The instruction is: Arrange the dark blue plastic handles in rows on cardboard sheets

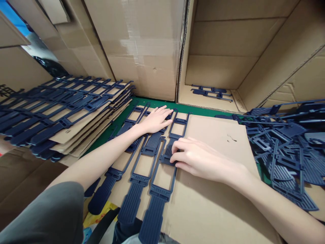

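Observation:
My left hand [157,120] lies flat with its fingers stretched out over the far ends of dark blue plastic pieces, each with a ribbed paddle and an open frame. My right hand [196,158] has its fingers bent and closed on the crossbar area of the rightmost dark blue plastic piece [159,193]; the fingertips are partly hidden. To its left lies a similar plastic piece [135,179], and another plastic piece [109,184] beyond that. These overlap in a row on a flat cardboard sheet [215,200], paddles hanging past its near edge.
At left stands a stack of cardboard sheets [76,130] layered with plastic pieces. A loose heap of plastic pieces [291,152] lies at right. Behind, an open cardboard box [223,64] holds a few pieces, beside a closed carton [142,54]. Green table surface [200,109] shows between.

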`<state>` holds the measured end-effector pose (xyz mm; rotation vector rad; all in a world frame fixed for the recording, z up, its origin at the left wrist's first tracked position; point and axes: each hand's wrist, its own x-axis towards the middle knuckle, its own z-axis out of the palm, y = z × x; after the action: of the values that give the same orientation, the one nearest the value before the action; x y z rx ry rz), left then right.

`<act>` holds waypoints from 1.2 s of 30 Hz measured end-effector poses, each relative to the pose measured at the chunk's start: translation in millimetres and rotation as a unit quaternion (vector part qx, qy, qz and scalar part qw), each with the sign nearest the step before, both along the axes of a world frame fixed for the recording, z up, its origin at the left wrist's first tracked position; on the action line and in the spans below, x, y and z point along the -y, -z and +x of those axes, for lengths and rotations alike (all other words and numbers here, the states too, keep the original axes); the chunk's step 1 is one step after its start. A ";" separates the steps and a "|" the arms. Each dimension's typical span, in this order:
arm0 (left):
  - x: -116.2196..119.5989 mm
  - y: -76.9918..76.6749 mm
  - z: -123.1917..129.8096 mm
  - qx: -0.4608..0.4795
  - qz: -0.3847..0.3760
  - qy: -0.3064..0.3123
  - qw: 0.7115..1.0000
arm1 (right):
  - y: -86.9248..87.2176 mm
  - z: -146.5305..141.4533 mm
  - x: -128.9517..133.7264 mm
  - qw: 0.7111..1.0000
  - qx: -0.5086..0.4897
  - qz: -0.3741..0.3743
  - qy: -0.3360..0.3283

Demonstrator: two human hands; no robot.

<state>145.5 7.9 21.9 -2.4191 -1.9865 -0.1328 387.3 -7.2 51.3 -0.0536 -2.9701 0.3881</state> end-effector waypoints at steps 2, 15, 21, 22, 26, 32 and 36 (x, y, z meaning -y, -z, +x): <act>-0.1 0.3 -0.5 -0.001 -0.001 0.000 1.000 | -4.0 1.1 -1.4 1.000 0.002 -0.003 -0.006; -2.4 1.6 -4.4 0.005 0.014 0.004 1.000 | -41.8 112.6 -128.0 0.891 0.044 0.083 0.444; -3.2 0.3 -5.2 0.003 0.016 0.009 1.000 | 11.7 121.4 -173.5 0.819 0.176 0.120 0.532; -3.5 0.6 -5.7 0.003 0.018 0.010 1.000 | 17.0 120.0 -175.5 0.816 0.176 0.125 0.536; -4.5 2.5 -7.4 0.002 0.023 0.005 1.000 | 22.6 119.3 -176.6 0.812 0.143 0.128 0.551; -4.4 1.7 -6.4 0.001 0.021 0.005 1.000 | 6.9 128.1 -172.8 0.786 -0.054 0.103 0.608; -3.4 0.5 -5.8 0.000 0.016 0.006 1.000 | -10.6 128.3 -166.9 0.774 -0.245 0.069 0.580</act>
<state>139.7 11.4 21.4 -2.4107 -1.9555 -0.1633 515.6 159.7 61.8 -1.4093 -1.9100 -0.0149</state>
